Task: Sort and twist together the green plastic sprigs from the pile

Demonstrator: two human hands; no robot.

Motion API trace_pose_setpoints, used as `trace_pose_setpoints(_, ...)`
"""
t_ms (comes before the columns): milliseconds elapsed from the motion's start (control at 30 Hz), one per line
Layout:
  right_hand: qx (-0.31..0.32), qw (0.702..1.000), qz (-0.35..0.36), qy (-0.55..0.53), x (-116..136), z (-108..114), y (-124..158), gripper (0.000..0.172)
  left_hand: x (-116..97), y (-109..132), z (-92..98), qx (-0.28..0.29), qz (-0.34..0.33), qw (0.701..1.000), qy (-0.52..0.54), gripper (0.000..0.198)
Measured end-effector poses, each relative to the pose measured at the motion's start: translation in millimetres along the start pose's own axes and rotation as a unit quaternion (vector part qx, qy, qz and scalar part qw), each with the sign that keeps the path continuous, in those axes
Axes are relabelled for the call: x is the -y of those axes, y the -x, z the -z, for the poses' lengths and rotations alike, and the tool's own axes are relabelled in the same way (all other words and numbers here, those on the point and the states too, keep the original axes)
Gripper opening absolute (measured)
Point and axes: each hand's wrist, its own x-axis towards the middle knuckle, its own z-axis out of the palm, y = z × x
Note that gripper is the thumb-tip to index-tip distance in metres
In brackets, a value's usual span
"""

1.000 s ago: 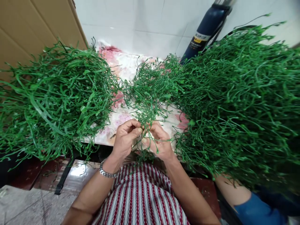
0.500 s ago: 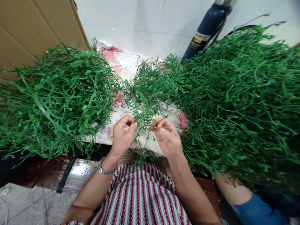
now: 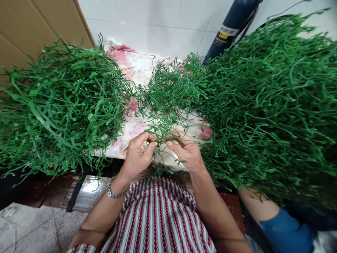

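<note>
Thumb and fingertips of my left hand are pinched on a thin green plastic stem. Close beside it, my right hand has its thumb pressed to the fingers on green stems too, some poking out past its knuckles to the right. Between the two hands, loose green plastic stems hang down toward the front edge of the table. The exact joint between the fingertips is too small to make out. Just beyond the hands lies a small tangled heap of stems with little knobbed ends.
A bushy pile of broader green pieces stands on the left, and a larger pile of stems fills the right. Behind are a blue bottle, a cardboard box and a tiled wall. A flowered cloth covers the table. Another person's knee shows lower right.
My right hand has moved in closer to my left, its fingers now closed together. Stems now stick out across the back of its fingers. The whole view has shifted slightly.
</note>
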Motion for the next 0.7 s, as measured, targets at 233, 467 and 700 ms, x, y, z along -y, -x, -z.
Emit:
trace_pose_setpoints(233,-0.003,0.988,0.038,0.149,15,2,0,0.018,6,6,4.4,-0.017,-0.015,1.000,0.002,0.007)
trace_pose_setpoints(467,0.011,0.968,0.110,0.227,15,-16,5,0.016,-11,0,0.0,-0.033,-0.104,0.993,-0.044,0.010)
trace_pose_setpoints(700,0.056,0.941,0.138,0.304,13,-13,9,0.016,-8,-4,-0.6,-0.061,-0.037,0.997,0.013,0.013)
